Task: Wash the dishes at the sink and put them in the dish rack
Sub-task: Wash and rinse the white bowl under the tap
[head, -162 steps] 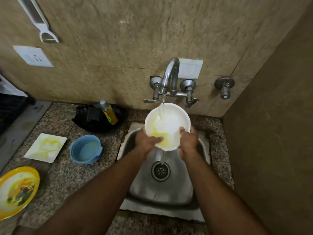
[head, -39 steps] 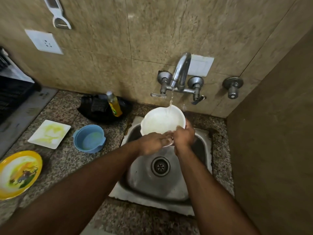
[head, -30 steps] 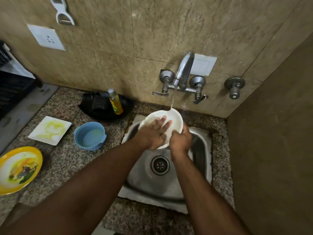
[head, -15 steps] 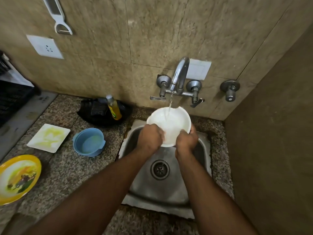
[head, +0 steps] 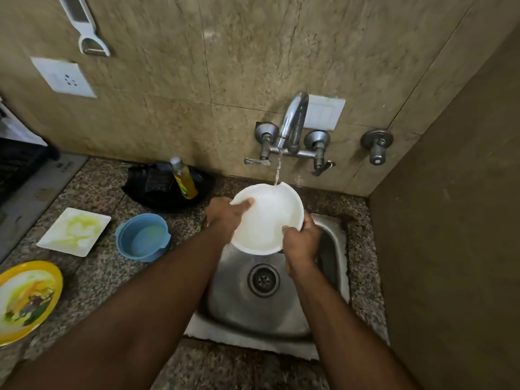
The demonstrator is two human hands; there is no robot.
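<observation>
At the far left I saw a yellow-rimmed plate (head: 26, 301) with food smears lying on the granite surface (head: 92, 280). Just beyond it sat a white square plate (head: 73, 231) streaked with yellow, and to its right a blue bowl (head: 143, 237). Behind those, against the wall, a yellow soap bottle (head: 184, 178) stood tilted in a black tray (head: 152, 190). Moving right, my left hand (head: 225, 215) gripped the upper left rim of the white bowl (head: 267, 220), thumb hooked inside and fingers curled round the outside. The bowl was tilted toward me over the steel sink (head: 334, 249), above the drain (head: 263, 280), and looked free of food. Water from the tap (head: 292, 122) struck its far rim. My right hand (head: 299, 246) clasped the bowl's lower right rim, fingers wrapped round its edge. Farther right a separate wall valve (head: 377, 146) stuck out from the tiles.
</observation>
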